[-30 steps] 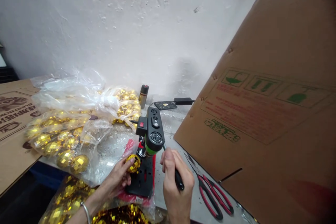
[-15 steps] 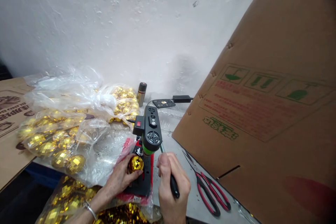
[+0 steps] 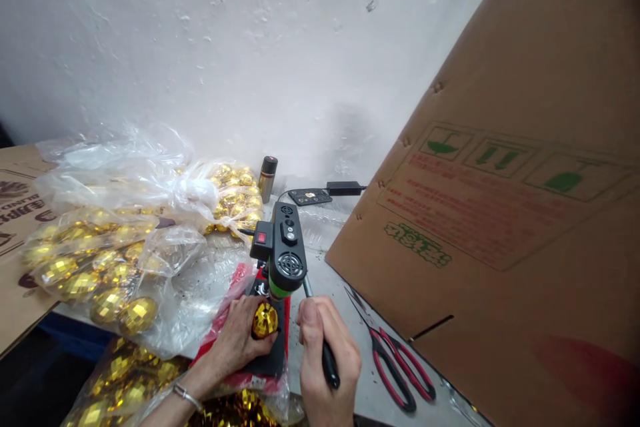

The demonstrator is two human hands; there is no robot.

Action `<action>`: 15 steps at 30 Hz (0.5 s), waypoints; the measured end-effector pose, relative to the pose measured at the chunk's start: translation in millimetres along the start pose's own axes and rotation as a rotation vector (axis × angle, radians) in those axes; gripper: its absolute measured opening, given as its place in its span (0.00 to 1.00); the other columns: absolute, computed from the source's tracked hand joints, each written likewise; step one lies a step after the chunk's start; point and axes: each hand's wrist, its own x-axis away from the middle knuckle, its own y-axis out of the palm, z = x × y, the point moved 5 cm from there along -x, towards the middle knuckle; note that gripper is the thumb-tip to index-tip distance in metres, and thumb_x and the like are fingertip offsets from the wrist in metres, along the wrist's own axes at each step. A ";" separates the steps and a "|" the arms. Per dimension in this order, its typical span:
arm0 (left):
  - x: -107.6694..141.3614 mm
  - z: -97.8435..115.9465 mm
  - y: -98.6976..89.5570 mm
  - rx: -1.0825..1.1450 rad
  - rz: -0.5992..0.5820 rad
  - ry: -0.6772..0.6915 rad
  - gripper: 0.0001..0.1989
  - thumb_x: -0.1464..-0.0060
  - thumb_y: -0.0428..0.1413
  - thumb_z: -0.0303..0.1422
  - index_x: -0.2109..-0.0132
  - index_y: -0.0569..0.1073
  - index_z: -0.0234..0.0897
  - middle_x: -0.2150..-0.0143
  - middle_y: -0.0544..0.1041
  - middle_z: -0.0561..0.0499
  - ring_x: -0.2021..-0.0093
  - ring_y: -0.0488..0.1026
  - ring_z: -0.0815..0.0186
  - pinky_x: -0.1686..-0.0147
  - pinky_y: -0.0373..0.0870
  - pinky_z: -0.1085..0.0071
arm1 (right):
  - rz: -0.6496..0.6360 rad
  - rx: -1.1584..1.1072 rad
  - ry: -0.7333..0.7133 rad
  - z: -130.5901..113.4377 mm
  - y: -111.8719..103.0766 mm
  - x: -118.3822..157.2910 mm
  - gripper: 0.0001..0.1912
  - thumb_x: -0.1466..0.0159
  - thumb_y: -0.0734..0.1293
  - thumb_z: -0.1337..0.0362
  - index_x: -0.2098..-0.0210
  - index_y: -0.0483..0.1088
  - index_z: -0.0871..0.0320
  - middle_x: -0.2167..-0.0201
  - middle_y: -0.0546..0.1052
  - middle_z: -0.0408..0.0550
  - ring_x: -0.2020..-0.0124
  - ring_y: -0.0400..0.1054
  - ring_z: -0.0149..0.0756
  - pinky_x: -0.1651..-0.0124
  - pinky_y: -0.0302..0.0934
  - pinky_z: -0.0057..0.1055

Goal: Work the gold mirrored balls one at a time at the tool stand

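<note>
A shiny gold mirror ball (image 3: pixel 265 320) sits between the thumb and fingers of my left hand (image 3: pixel 237 335), just below the head of a small black bench drill press (image 3: pixel 290 240). The press has a green band under its head and a red switch on its side. My right hand (image 3: pixel 333 353) is wrapped round the black-ended lever (image 3: pixel 330 367) on the right of the press. Whether the drill bit touches the ball is hidden. Red plastic (image 3: pixel 235 293) lies under the black base.
Clear bags of gold balls (image 3: pixel 105 267) lie at left, with more gold balls (image 3: pixel 115 373) below the table edge. Red-handled scissors (image 3: pixel 400 367) rest right of the lever. A large cardboard box (image 3: pixel 480 213) leans on the right. A small canister (image 3: pixel 268 177) and power adapter (image 3: pixel 343 188) stand behind.
My left hand has shifted the gold ball slightly right and toward me, turning its face. My right hand keeps its grip on the lever. The whole view has drifted a little left.
</note>
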 end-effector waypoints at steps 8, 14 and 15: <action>3.0 -3.7 3.7 0.033 -0.041 -0.039 0.22 0.49 0.64 0.39 0.47 0.75 0.39 0.50 0.79 0.42 0.49 0.73 0.46 0.45 0.68 0.51 | 0.051 -0.047 0.010 19.4 7.2 32.3 0.16 0.25 0.59 0.74 0.68 0.63 0.54 0.74 0.65 0.39 0.73 0.63 0.28 0.70 0.58 0.28; 2.5 -7.0 7.1 0.034 -0.034 -0.045 0.21 0.51 0.66 0.36 0.50 0.75 0.40 0.53 0.77 0.45 0.50 0.71 0.48 0.46 0.68 0.54 | 0.186 -0.001 -0.025 34.2 14.6 52.4 0.17 0.24 0.57 0.72 0.70 0.62 0.53 0.75 0.66 0.39 0.75 0.64 0.30 0.72 0.56 0.30; 2.8 -7.2 7.5 0.036 -0.031 -0.039 0.20 0.51 0.66 0.36 0.50 0.75 0.40 0.53 0.77 0.46 0.50 0.71 0.49 0.47 0.68 0.54 | 0.209 -0.006 -0.039 34.3 15.2 53.0 0.17 0.24 0.57 0.71 0.71 0.62 0.53 0.75 0.66 0.39 0.75 0.63 0.29 0.72 0.55 0.30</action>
